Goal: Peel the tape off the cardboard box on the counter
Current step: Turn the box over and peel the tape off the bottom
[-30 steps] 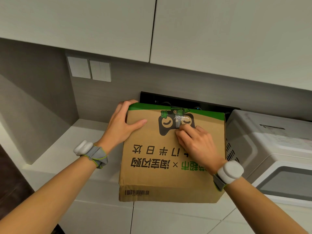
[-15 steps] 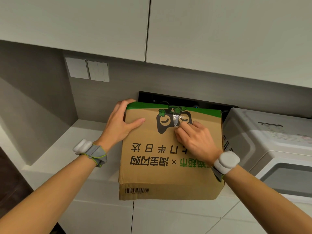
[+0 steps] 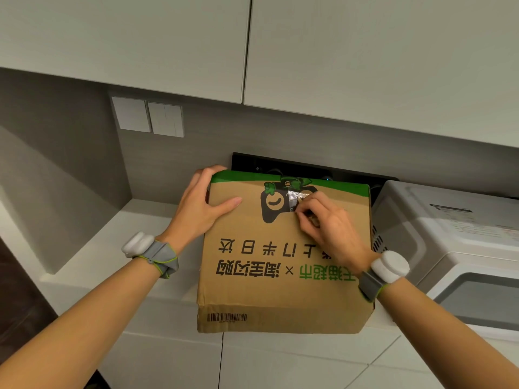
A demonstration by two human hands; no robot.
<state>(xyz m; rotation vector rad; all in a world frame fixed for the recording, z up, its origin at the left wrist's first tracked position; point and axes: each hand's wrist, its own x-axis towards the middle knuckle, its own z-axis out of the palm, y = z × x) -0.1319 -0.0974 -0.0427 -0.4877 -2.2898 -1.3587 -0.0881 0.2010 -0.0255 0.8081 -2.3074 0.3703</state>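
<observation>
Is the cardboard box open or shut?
Shut: cardboard box top lies flat, clear tape on it; right hand pinches its near end.

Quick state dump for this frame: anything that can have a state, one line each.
cardboard box: closed, sitting on the counter
tape: on the top's far end, not yet off
left hand: grips the box's far-left corner
right hand: fingers curled, pinching at the tape's near end
upper cabinet doors: closed
microwave: door closed
wall switches: position unreadable
</observation>
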